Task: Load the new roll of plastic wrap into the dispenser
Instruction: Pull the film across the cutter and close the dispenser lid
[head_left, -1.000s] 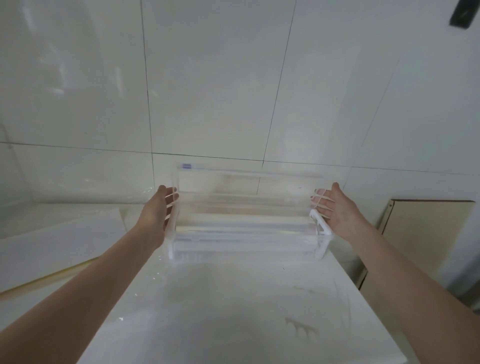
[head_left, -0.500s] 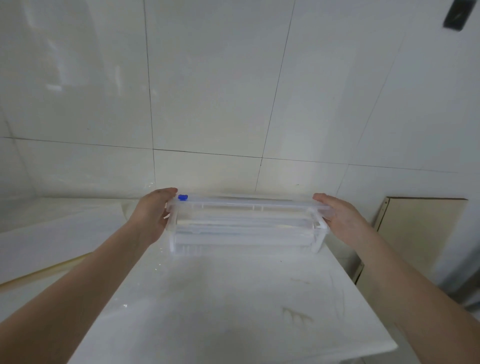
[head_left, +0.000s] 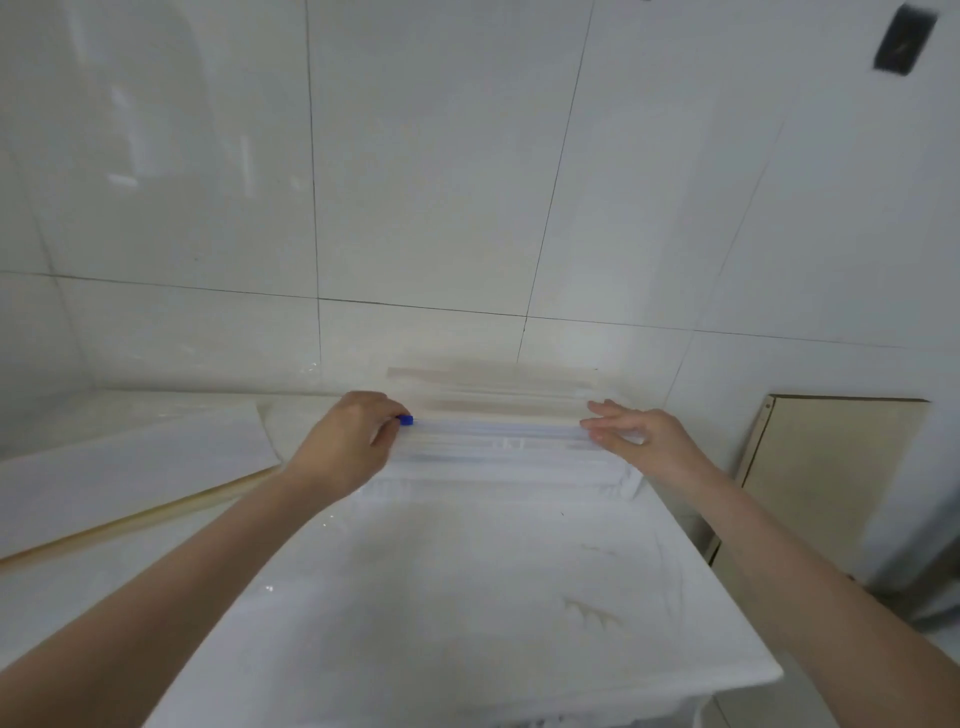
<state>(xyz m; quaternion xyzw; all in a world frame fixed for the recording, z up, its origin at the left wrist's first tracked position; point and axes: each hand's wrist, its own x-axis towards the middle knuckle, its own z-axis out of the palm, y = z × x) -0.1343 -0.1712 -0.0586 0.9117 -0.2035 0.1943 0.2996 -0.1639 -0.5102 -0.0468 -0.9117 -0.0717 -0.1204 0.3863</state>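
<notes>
Change since the earlier frames: the lid of the clear rectangular plastic wrap dispenser (head_left: 498, 449), raised a second ago, is now down flat, and both hands have come from the end walls onto its top.

Surroundings: white cloth-covered table (head_left: 467, 613), faint brownish stain near its right front corner; glossy white tiled wall (head_left: 415, 182) right behind, carrying a blurred reflection of the dispenser; pale beige board (head_left: 831, 467) leaning beyond the table's right edge; white slab with a yellowish edge (head_left: 130, 467) lying off the left edge; dark rectangular fitting (head_left: 904, 44) high on the wall. Both forearms cross the table and hide the dispenser's two ends.

Dispenser: lies lengthwise along the table's far edge, close to the wall; translucent, motion-blurred, contents not distinguishable. Small blue slider tab (head_left: 405, 420) at the left end of the lid.

Left hand (head_left: 348, 447): fingers curled over the left end, fingertips at the blue tab; whether they pinch it cannot be told.

Right hand (head_left: 639, 441): fingers extended, slightly spread, resting on the right end of the lid.
</notes>
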